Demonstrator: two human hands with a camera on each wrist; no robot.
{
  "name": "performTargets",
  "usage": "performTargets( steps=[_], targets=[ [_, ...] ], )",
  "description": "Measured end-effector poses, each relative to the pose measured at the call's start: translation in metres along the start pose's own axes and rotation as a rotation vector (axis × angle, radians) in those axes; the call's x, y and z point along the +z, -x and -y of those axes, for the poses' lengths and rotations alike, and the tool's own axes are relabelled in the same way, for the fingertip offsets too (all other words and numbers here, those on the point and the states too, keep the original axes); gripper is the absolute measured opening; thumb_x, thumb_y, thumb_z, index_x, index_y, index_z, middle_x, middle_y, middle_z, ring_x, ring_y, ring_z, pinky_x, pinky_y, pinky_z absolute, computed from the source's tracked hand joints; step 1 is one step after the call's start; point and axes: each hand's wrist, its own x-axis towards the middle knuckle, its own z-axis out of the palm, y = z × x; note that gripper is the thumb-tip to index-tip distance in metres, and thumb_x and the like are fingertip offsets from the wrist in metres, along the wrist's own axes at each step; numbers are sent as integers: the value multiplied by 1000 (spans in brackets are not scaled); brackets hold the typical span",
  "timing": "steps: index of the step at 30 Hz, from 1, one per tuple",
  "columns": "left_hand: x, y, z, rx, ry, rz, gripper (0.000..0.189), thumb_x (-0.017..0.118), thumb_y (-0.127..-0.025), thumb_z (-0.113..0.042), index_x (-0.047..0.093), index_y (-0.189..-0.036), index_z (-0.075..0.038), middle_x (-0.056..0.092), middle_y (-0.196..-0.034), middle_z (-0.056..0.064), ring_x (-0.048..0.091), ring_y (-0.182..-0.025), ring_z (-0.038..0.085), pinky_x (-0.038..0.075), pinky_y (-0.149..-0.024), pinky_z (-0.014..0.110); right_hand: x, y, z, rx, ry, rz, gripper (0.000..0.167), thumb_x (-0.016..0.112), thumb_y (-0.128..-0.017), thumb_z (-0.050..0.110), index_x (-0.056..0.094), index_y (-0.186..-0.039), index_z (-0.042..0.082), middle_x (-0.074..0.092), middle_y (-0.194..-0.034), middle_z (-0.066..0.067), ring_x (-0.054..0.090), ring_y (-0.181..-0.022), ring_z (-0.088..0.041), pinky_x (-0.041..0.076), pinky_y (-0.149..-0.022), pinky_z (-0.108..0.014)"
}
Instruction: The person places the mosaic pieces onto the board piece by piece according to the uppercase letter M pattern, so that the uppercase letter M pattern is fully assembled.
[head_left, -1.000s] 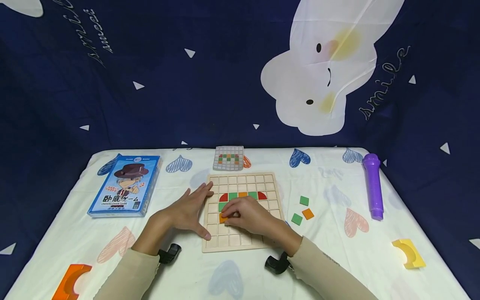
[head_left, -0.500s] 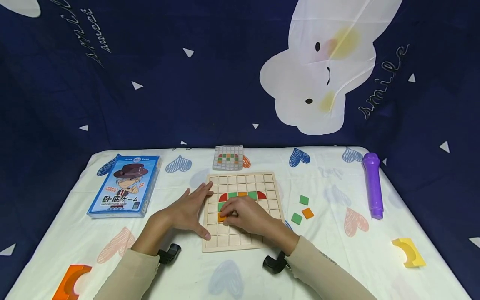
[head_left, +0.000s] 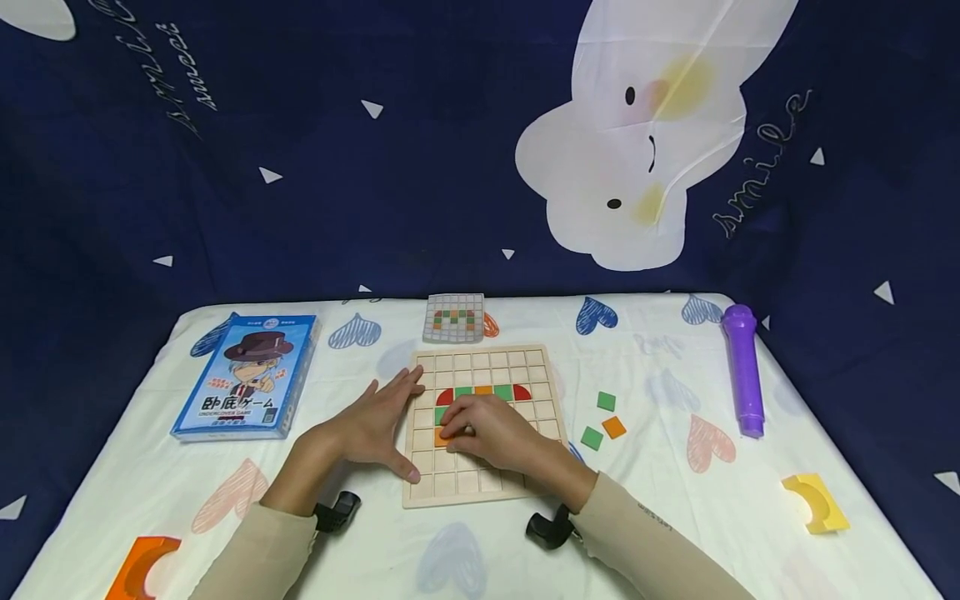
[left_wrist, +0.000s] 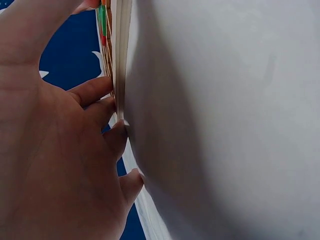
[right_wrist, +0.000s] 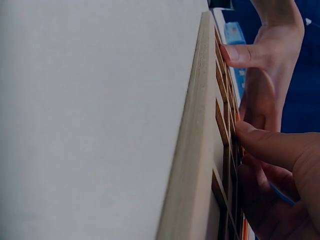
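A wooden grid board [head_left: 465, 362] lies mid-table. Along one row run a red quarter-round tile [head_left: 445, 397], green tiles [head_left: 503, 392] around an orange one [head_left: 483, 390], and another red quarter-round. Below the left red piece sits a green square [head_left: 439, 415], partly covered by the right hand. My right hand [head_left: 495, 435] pinches an orange square tile [head_left: 440, 438] in the cell under that green one, thumb and fingertips on it. Spread wide, my left hand [head_left: 367, 429] rests with thumb and fingertips along the board's left edge, as the left wrist view also shows.
Right of the board lie two loose green tiles [head_left: 606, 402] and an orange one [head_left: 614, 427]. A pattern card [head_left: 453, 318] lies behind it. Around them are a blue game box [head_left: 251, 375], a purple microphone-shaped toy [head_left: 743, 371], a yellow arch block [head_left: 823, 504] and an orange one [head_left: 138, 568].
Hardly anything differs. My right hand stays at the orange tile, its wrist shifted slightly left, and my left hand holds its place on the board. The head view has shifted a little.
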Motion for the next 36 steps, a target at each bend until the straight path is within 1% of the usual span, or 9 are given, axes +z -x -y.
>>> performTargets(
  steps=[7, 12, 15, 20, 22, 24, 26, 32, 36],
  targets=[
    [0, 0, 0, -1, 0, 0, 150, 95, -55, -59, 9, -163, 1, 45, -161, 12, 11, -161, 40, 7, -127, 70, 1, 0, 0, 0, -4, -4, 17, 78, -90, 21, 82, -104, 12, 75, -113, 2, 70, -108, -13, 57, -99, -25],
    [0, 0, -2, 5, -6, -4, 149, 95, -55, -60, 10, -162, 1, 44, -161, 13, 12, -161, 41, 8, -126, 72, -1, 1, -2, -8, -18, 7, 18, 78, -90, 19, 82, -106, 12, 75, -114, 2, 69, -109, -14, 56, -100, -26],
    [0, 0, -2, -2, -7, 3, 150, 95, -55, -60, 9, -163, 0, 43, -162, 13, 10, -161, 40, 7, -127, 70, -3, 3, -3, -11, -41, 18, 20, 79, -90, 18, 81, -108, 12, 74, -115, 1, 69, -110, -14, 56, -101, -26],
    [1, -1, -1, -14, -10, 9, 152, 95, -54, -62, 9, -163, -1, 42, -163, 11, 9, -162, 37, 6, -128, 68, -11, 9, -4, -5, -78, 33, 24, 79, -89, 19, 79, -113, 14, 73, -116, 3, 67, -109, -11, 55, -97, -24],
    [1, -1, 0, -15, -8, 8, 152, 95, -53, -61, 9, -163, -1, 43, -162, 11, 10, -162, 37, 7, -128, 68, -15, 12, -4, 5, -85, 42, 26, 79, -89, 20, 78, -115, 15, 72, -118, 5, 66, -110, -10, 55, -96, -24],
    [1, -1, 0, -19, -5, 7, 152, 95, -53, -60, 9, -163, -2, 43, -162, 11, 10, -162, 37, 6, -128, 68, -18, 16, -5, 23, -89, 49, 27, 79, -89, 21, 78, -116, 17, 72, -120, 5, 65, -113, -10, 55, -97, -25],
    [2, -1, 0, -24, -4, 7, 152, 96, -53, -60, 9, -163, -2, 43, -162, 10, 10, -162, 37, 6, -128, 68, -22, 21, -6, 38, -83, 48, 28, 79, -89, 22, 78, -117, 18, 71, -122, 6, 63, -114, -11, 54, -99, -27],
    [3, -2, 1, -37, -3, 4, 152, 96, -52, -60, 10, -163, -3, 40, -164, 10, 9, -162, 36, 6, -129, 66, -28, 39, -13, 80, -83, 32, 31, 80, -89, 26, 77, -119, 21, 70, -124, 9, 61, -115, -10, 52, -99, -31],
    [3, -1, 2, -37, 3, 1, 153, 96, -51, -60, 10, -163, -3, 40, -164, 10, 9, -162, 36, 5, -129, 66, -32, 53, -20, 86, -94, 6, 33, 80, -88, 27, 75, -121, 22, 70, -125, 11, 60, -110, -11, 50, -95, -30]
  ],
)
